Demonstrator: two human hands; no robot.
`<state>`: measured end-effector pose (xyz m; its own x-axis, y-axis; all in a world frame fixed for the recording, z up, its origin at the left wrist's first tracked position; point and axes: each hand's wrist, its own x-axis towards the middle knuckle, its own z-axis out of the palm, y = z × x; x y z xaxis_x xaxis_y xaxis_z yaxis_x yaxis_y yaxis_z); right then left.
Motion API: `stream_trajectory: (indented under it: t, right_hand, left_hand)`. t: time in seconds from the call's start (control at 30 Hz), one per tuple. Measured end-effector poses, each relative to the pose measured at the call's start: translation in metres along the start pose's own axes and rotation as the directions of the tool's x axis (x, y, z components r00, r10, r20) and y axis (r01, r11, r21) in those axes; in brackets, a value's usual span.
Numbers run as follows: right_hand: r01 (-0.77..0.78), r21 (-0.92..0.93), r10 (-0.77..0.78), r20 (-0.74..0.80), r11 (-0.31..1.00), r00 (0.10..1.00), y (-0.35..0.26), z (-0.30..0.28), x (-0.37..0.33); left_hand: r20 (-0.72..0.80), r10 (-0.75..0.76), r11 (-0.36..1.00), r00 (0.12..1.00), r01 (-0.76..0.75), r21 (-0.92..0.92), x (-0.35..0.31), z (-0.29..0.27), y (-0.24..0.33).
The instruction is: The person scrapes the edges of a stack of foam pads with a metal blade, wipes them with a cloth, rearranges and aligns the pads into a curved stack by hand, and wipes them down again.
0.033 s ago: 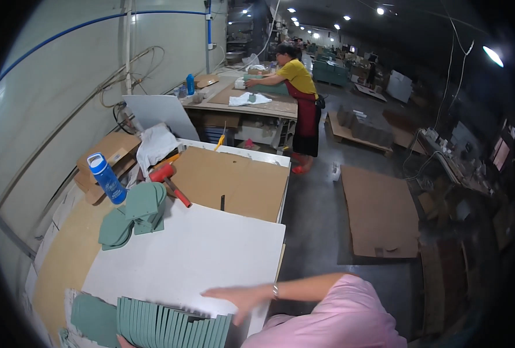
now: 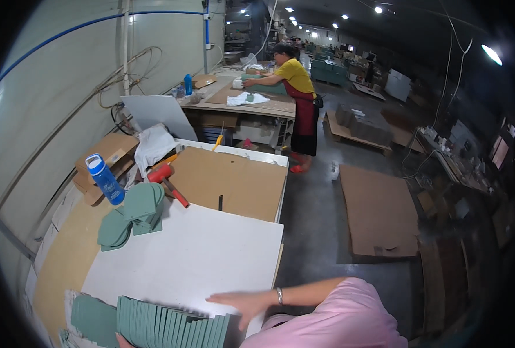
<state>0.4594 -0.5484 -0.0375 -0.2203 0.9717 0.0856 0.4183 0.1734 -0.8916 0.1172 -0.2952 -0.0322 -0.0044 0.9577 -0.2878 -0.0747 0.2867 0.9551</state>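
Note:
A row of thin green panels (image 2: 167,325) stands on edge, leaning together, at the near edge of the table. My right hand (image 2: 248,304) is over the row's right end, fingers stretched out and thumb pointing down, slightly blurred. Whether it touches the panels I cannot tell. Of my left hand (image 2: 124,342) only a bit of finger shows at the lower edge, against the left part of the row; the rest is hidden. Beside the row, at left, a flat green panel (image 2: 95,319) lies down. Farther up, rounded green pieces (image 2: 144,203) are piled in two small stacks.
A red mallet (image 2: 167,181), a blue bottle (image 2: 106,182) and a white cloth (image 2: 156,144) lie around the stacks. White sheet (image 2: 211,249) and brown board (image 2: 234,180) cover the table. Beyond, a person in a yellow shirt (image 2: 298,78) works at another table.
The view has shifted very slightly. My right hand has barely moved, a little to the right; the panels stand as before.

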Motion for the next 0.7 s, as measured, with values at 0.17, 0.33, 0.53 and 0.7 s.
stream_trajectory:
  t: [0.17,0.33,0.53,0.7]
  right_hand:
    - [-0.328,0.332,0.372,-0.076,0.884,0.925,-0.079,0.039,-0.014]
    - [-0.287,0.295,0.352,-0.195,0.911,0.916,-0.058,0.057,-0.007]
    - [-0.301,0.295,0.349,-0.126,0.907,0.929,-0.066,0.05,-0.001]
    - [-0.264,0.321,0.308,-0.093,0.91,0.947,-0.064,0.068,0.009]
  left_hand:
    - [0.178,0.023,0.99,0.984,-0.047,0.13,0.018,-0.021,-0.008]
    - [0.162,0.013,0.989,0.987,-0.036,0.142,-0.009,0.012,0.011]
    - [0.158,0.026,0.988,0.987,-0.049,0.148,-0.014,0.019,0.011]
    - [0.13,0.037,0.992,0.991,-0.052,0.112,-0.01,0.019,0.005]
